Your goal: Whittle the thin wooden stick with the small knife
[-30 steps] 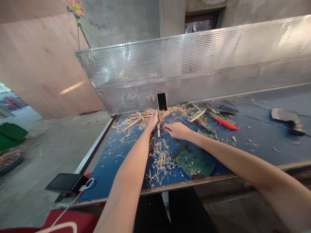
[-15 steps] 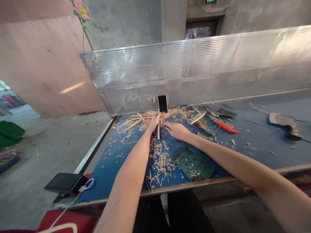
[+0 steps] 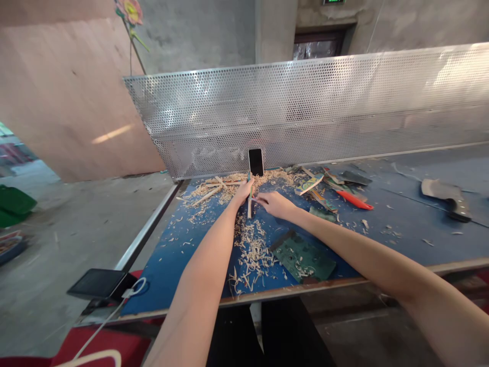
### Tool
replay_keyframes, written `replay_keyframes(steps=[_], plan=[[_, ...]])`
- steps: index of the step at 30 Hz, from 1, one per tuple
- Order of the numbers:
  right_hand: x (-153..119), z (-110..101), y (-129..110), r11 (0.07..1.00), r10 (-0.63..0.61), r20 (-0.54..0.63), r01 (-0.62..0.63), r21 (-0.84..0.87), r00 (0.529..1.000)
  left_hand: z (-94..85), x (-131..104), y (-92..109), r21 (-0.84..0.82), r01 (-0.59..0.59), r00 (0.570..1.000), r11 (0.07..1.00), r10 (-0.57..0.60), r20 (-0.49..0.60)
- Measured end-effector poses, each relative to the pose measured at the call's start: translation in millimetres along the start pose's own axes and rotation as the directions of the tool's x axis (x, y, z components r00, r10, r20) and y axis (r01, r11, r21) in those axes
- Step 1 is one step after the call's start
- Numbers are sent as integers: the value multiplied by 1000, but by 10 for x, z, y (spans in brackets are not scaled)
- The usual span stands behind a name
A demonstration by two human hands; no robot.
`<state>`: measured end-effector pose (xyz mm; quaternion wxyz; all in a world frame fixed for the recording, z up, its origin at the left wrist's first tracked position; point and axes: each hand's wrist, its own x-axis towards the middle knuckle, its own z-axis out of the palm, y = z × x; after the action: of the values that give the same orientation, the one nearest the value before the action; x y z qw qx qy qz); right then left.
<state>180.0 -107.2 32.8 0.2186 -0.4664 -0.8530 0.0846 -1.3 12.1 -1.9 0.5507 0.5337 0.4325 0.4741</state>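
My left hand [image 3: 243, 192] is closed around a thin wooden stick [image 3: 249, 210], whose pale lower end points toward me. Just right of it, my right hand [image 3: 275, 204] is closed in a pinch, its fingertips close against the stick. Whatever those fingers hold is too small to make out. Curled wood shavings [image 3: 255, 252] lie on the blue tabletop [image 3: 164, 278] below both hands. A green mat piece [image 3: 303, 257] with shavings on it lies nearer to me, under my right forearm.
A phone [image 3: 256, 162] leans upright against the perforated metal screen [image 3: 237, 117]. Wood strips [image 3: 208, 196] lie at left. On the right are painted wood pieces [image 3: 310, 183], a red-handled tool [image 3: 355, 200] and a bent dark sheet [image 3: 445, 196]. A cabled black device [image 3: 100, 284] sits at the left corner.
The view has shifted slightly. Both hands stay at the stick in nearly the same pose, with my right fingertips still close against it.
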Motion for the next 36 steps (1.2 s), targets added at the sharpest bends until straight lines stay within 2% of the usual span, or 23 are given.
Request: replay_keyframes(steps=[2, 6, 12, 17, 20, 24, 30, 36], plan=[[5, 12, 2, 995, -10, 2, 10, 98, 1000, 6, -19, 16, 55, 4, 1000, 999, -4, -1], [-31, 18, -46, 977, -36, 81, 18, 211, 996, 22, -76, 65, 92, 6, 1000, 996, -4, -19], [-96, -76, -100, 973, -92, 147, 57, 225, 985, 29, -93, 78, 94, -34, 999, 995, 36, -20], [-180, -133, -162, 971, -177, 289, 118, 209, 941, 25, -57, 75, 53, 8, 998, 999, -4, -60], [-229, -185, -194, 979, -182, 193, 159, 128, 964, 24, -56, 75, 17, -5, 997, 1000, 6, -74], [-253, -224, -207, 990, -134, 63, 136, -30, 989, 19, -76, 67, -10, -48, 996, 999, 47, -76], [-244, -141, -210, 965, -145, 149, 173, -198, 978, 27, -49, 61, -85, -60, 991, 995, 50, -121], [-251, -116, -216, 962, -172, 140, 197, -187, 975, 26, -23, 115, -146, 68, 992, 987, -82, -96]])
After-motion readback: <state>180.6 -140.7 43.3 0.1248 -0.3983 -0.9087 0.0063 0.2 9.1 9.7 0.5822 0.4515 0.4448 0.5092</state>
